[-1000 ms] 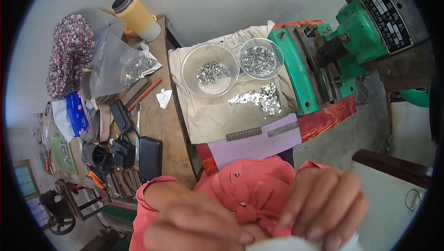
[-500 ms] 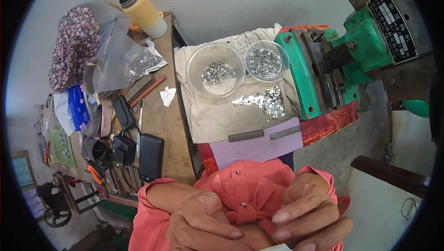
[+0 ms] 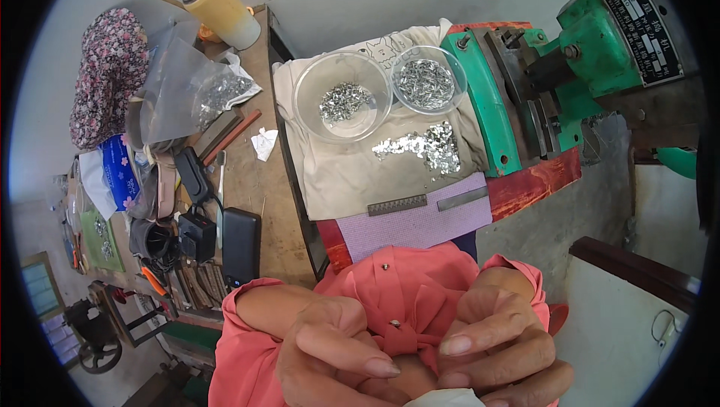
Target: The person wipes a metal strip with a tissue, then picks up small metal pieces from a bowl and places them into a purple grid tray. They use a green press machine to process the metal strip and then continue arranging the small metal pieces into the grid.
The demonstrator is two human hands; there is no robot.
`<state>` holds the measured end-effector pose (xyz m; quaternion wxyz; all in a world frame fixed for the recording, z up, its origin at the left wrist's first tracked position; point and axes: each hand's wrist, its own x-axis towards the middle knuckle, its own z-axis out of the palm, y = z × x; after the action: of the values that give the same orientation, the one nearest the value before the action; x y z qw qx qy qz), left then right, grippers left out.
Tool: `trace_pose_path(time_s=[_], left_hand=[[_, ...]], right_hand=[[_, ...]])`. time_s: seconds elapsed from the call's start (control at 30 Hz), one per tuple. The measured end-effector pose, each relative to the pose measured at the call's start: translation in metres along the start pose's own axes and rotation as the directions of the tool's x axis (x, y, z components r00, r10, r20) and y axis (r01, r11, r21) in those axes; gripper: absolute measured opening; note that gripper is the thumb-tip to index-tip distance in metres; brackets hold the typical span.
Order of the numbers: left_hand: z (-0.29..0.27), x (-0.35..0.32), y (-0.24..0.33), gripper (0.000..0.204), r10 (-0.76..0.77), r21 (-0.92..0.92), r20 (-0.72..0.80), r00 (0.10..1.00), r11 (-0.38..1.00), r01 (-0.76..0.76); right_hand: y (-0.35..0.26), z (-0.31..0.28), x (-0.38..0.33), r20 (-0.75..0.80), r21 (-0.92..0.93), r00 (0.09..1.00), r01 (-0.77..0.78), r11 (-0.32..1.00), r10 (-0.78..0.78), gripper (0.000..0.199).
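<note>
Both hands are raised close at the lower edge, above my pink clothing (image 3: 409, 287). My left hand (image 3: 326, 351) is closed, its fingers bent inward toward the middle. Opposite it, my right hand (image 3: 502, 351) also has curled fingers. Between them a white piece, thin and soft-looking, (image 3: 444, 399) shows at the bottom of the picture. The fingertips of both hands meet its edges; most of it is cut off, so its kind stays unclear. Beyond the hands, small shiny metal pieces (image 3: 439, 148) lie spread on a beige cloth (image 3: 330, 186).
A large clear tub (image 3: 298, 111) and a smaller one (image 3: 460, 73) hold metal bits. Two flat metal strips (image 3: 397, 205) rest on a purple mat (image 3: 416, 228). The green press (image 3: 484, 107) stands right. At left, a cluttered wooden bench (image 3: 281, 234) carries a yellow bottle (image 3: 225, 17) and black power bank (image 3: 241, 246).
The bench and tubs sit slightly higher and further left in the picture. More of the white piece shows between my hands, which keep nearly the same pose.
</note>
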<state>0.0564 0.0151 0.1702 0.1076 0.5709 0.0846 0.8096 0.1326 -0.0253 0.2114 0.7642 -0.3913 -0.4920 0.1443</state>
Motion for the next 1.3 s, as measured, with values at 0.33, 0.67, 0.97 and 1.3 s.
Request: trace_pose_path(time_s=[0.33, 0.67, 0.97, 1.3], left_hand=[[0.001, 0.006, 0.01, 0.014, -0.196, -0.059, 0.033, 0.98, 0.979, 0.198], [0.021, 0.007, 0.031, 0.015, -0.484, -0.102, -0.048, 0.874, 0.873, 0.478], [0.013, 0.011, -0.017, 0.024, -0.285, 0.488, 0.383, 0.879, 0.87, 0.069], [-0.043, -0.011, -0.018, 0.03, -0.705, 0.455, 0.435, 0.56, 0.709, 0.539]], right_hand=[[0.041, -0.02, 0.003, 0.123, 0.207, 0.957, 0.235, 0.95, -0.264, 0.022], [0.015, 0.018, -0.02, -0.087, 0.356, 0.994, -0.037, 0.934, 0.073, 0.019], [0.073, -0.049, 0.011, 0.364, 0.241, 0.892, -0.369, 0.898, 0.269, 0.041], [0.111, -0.078, -0.023, 0.437, 0.026, 0.646, -0.705, 0.709, 0.626, 0.037]])
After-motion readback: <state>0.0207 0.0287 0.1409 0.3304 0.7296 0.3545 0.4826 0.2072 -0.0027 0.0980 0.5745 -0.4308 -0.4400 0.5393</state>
